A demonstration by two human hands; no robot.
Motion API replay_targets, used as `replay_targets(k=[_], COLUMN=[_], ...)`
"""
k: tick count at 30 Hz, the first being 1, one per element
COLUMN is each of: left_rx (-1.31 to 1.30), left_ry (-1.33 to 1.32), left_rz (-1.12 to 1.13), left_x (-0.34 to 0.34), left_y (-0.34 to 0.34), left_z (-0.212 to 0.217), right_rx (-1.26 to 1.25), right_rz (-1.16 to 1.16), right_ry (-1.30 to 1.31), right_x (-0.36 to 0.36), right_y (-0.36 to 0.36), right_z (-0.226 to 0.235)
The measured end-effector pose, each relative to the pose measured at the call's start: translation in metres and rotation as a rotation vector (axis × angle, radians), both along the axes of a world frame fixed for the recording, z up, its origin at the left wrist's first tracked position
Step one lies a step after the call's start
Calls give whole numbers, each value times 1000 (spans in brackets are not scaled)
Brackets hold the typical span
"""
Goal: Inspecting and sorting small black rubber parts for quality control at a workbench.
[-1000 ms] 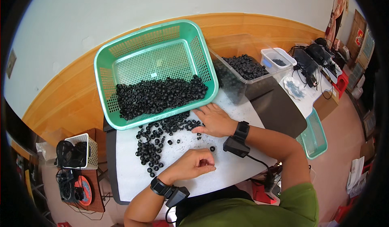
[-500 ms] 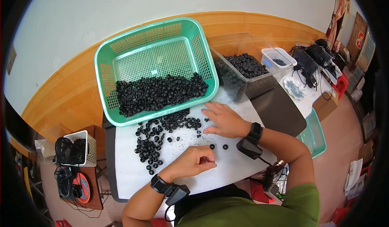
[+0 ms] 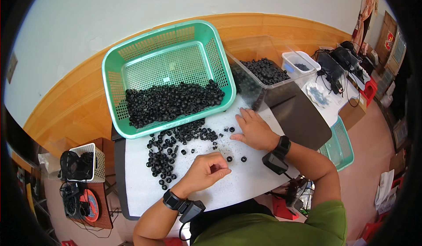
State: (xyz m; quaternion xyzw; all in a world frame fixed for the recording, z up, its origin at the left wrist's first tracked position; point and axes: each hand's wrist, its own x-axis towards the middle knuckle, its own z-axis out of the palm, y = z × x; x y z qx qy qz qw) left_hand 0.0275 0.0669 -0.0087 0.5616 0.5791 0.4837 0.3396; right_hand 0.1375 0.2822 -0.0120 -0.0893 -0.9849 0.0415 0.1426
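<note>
We have small black bead-like rings (image 3: 161, 162) loose on the white sheet (image 3: 259, 175) over our desk (image 3: 303, 123), bunched thickest along the near edge of a green mesh basket (image 3: 202, 37), with two single ones lying apart. Our left grip (image 3: 202, 174) is curled inward just left of those two, thumb close to the forefinger; we cannot tell whether it pinches anything. Our right grip (image 3: 255, 130) is spread, palm down, its thumb near another stray ring (image 3: 232, 129). The basket holds a heap of similar pieces, and a clear plastic bin (image 3: 272, 87) to its right holds more.
</note>
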Motion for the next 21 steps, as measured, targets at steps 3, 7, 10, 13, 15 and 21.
replay_targets(k=[3,7,10,13,15,21], left_rx=[11,-9,-33,-36,-18,-7], left_ry=[12,216,227,231,238,232], left_rz=[-4,-172,-209,-215,-219,-163], left_x=[-1,4,5,3,3,-2], left_y=[-1,0,0,-1,-1,-2], left_z=[0,4,8,9,8,8], right_rx=[-19,52,152,81,32,-156], right_rz=[-14,-45,-68,-31,5,149], right_ry=[16,174,25,77,126,229], right_x=[5,11,13,15,15,1], right_y=[-5,-2,10,6,5,0], right_z=[9,3,-7,-3,-3,5])
